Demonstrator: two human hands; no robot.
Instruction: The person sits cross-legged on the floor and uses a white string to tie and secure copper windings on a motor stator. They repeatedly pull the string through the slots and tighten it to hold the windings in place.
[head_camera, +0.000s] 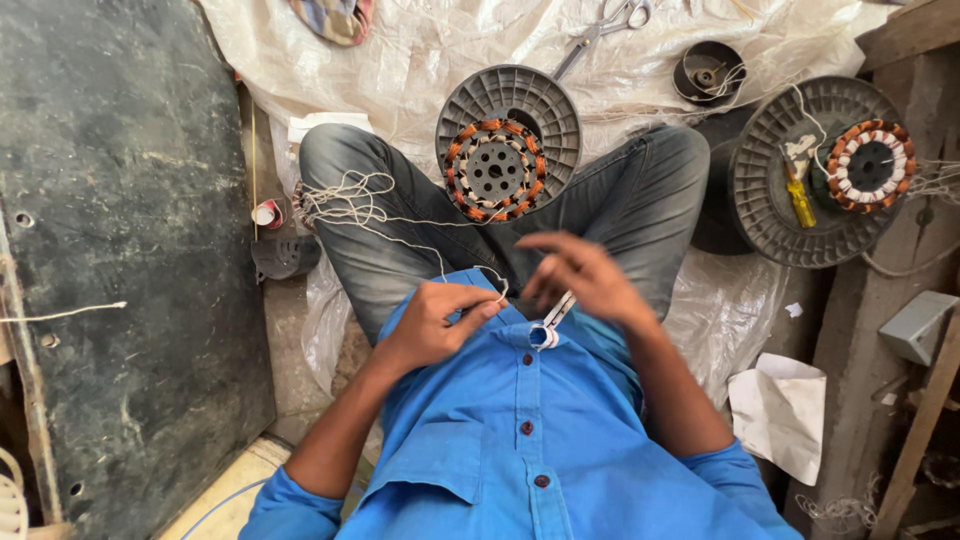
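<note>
I sit cross-legged in grey jeans and a blue shirt. My left hand (440, 320) pinches a thin white string (385, 215) that runs from a loose tangle on my left knee to my fingers. My right hand (585, 275) holds small scissors (550, 320) with white-wrapped handles, blades pointing up under the fingers, close to the string's end. Just past my legs a stator (497, 170) with orange copper windings and white ties rests on a grey plastic spool (545, 105).
A second wound stator (868, 165) lies on another grey spool (775, 215) at the right, with a yellow-handled tool (800, 200). Large scissors (600, 25) and a small black cup (708, 70) lie on the white sheet. A dark board (120, 250) stands left; crumpled paper (780, 410) right.
</note>
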